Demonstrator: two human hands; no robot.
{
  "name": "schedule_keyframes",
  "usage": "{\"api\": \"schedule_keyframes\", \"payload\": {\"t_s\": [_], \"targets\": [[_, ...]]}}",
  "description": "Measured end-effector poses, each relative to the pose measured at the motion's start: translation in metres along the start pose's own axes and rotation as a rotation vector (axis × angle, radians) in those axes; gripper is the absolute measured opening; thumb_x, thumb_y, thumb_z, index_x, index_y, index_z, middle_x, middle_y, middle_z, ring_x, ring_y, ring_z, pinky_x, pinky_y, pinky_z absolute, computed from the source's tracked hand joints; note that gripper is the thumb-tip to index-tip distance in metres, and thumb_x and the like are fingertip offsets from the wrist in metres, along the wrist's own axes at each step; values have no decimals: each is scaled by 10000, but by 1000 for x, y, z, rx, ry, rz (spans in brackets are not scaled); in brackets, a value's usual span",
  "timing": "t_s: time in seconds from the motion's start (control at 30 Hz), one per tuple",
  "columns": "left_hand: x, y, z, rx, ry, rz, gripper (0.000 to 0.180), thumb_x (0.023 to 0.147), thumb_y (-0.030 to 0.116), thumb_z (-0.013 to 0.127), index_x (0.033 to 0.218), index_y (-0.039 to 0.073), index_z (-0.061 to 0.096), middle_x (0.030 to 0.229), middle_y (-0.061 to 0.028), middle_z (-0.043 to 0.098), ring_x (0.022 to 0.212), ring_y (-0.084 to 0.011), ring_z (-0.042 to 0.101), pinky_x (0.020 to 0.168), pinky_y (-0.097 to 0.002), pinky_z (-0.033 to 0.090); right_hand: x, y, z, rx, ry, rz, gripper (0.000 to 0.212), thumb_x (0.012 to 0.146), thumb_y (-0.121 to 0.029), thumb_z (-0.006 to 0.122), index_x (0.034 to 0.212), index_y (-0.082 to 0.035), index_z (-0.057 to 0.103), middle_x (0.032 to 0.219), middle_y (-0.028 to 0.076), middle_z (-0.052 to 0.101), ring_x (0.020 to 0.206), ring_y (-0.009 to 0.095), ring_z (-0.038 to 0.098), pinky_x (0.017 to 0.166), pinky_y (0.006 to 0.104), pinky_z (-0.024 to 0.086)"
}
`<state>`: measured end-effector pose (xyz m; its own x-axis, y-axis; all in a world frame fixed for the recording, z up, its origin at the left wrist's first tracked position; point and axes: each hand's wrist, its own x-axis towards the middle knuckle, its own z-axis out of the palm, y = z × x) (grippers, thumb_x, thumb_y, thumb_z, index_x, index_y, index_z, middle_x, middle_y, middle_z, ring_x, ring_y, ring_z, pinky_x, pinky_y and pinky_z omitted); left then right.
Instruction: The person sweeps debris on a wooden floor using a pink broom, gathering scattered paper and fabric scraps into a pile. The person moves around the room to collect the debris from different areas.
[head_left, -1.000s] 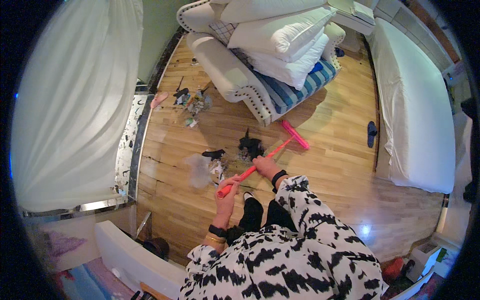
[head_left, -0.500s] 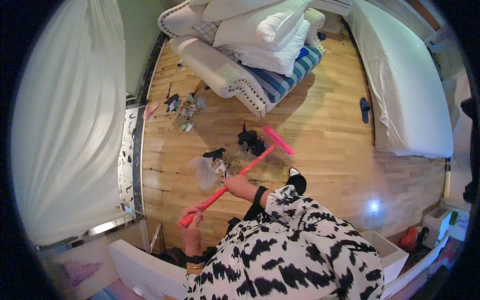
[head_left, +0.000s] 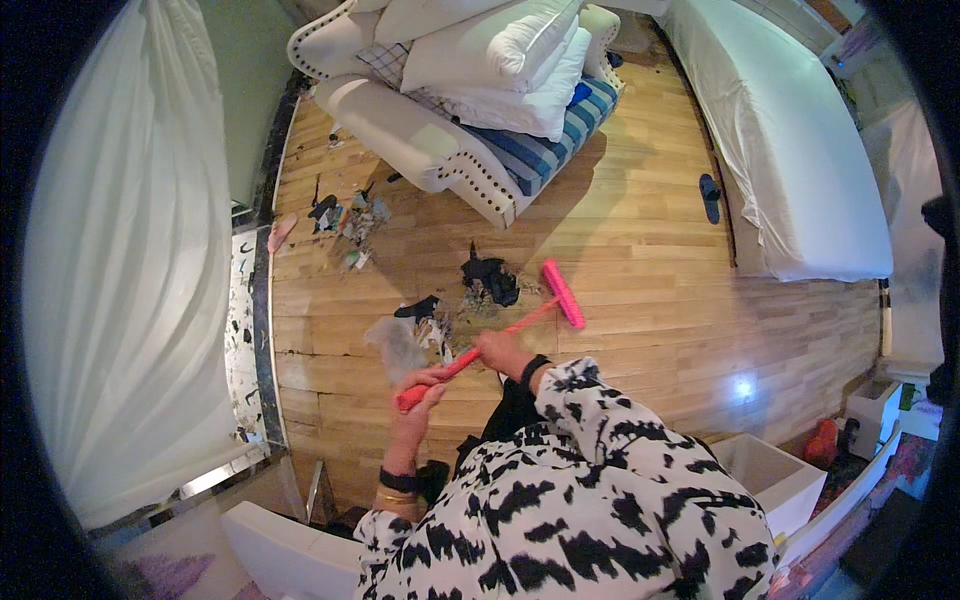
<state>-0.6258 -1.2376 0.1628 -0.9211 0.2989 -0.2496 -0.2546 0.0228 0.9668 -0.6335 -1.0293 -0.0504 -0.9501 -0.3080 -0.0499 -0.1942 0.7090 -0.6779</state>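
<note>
Broom (head_left: pixel 461 361) in both hands, head over at the right of the near debris.
Left hand (head_left: pixel 411 420): fingers wrapped round the handle close to its butt end. Right hand (head_left: pixel 503 354): fingers clenched on the handle farther down, toward the head. Pink broom head (head_left: pixel 563 294) is on the wood floor (head_left: pixel 640 330), just right of a crumpled black item (head_left: pixel 490 281); bristle contact can't be told. Left of that: a smaller black piece (head_left: pixel 418 308), white scraps (head_left: pixel 432 334), clear plastic bag (head_left: pixel 396 343). Second debris heap (head_left: pixel 358 222) farther out, near a pink slipper (head_left: pixel 282 232). Armchair (head_left: pixel 400 130) beyond, stacked with white pillows (head_left: pixel 500 50).
</note>
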Motion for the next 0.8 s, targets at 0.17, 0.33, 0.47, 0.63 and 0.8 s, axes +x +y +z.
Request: {"api": "schedule_keyframes", "payload": {"t_s": [0.17,0.33,0.47,0.63,0.8], "targets": [[-32,59,-38,163,195,-26,160,811,-100,678,898,26,635,1069,-139,694,1137,-287,631,1052,-431,450,62,-77,16,32,-40,-112,118,824,-184,624,819,-85,689,750,171,664,719,381,679,618,495,548],[-75,120,-26,360,252,181,152,806,-106,645,893,17,625,1041,-151,694,1123,-330,637,1050,-461,451,73,-139,21,82,51,-191,87,789,-160,651,768,-85,691,766,163,678,703,380,675,588,489,539],[-107,139,-4,312,251,191,126,805,-74,630,897,10,611,1045,-170,694,1132,-358,631,1059,-481,443,30,-160,-14,92,62,-179,62,777,-127,650,758,-75,678,772,160,683,701,380,671,581,494,532],[-116,97,16,233,-9,47,154,796,-62,673,919,14,621,1094,-182,697,1134,-346,630,1068,-482,433,-78,-119,-52,68,-40,58,66,771,-134,648,756,-71,662,811,156,674,784,376,677,654,501,526],[-89,1,100,70,-424,76,133,837,-45,715,925,16,635,1129,-158,696,1161,-303,623,1075,-447,431,-207,-29,-60,-77,43,329,77,802,-163,636,806,-93,667,828,151,679,816,377,681,664,505,531]]}}
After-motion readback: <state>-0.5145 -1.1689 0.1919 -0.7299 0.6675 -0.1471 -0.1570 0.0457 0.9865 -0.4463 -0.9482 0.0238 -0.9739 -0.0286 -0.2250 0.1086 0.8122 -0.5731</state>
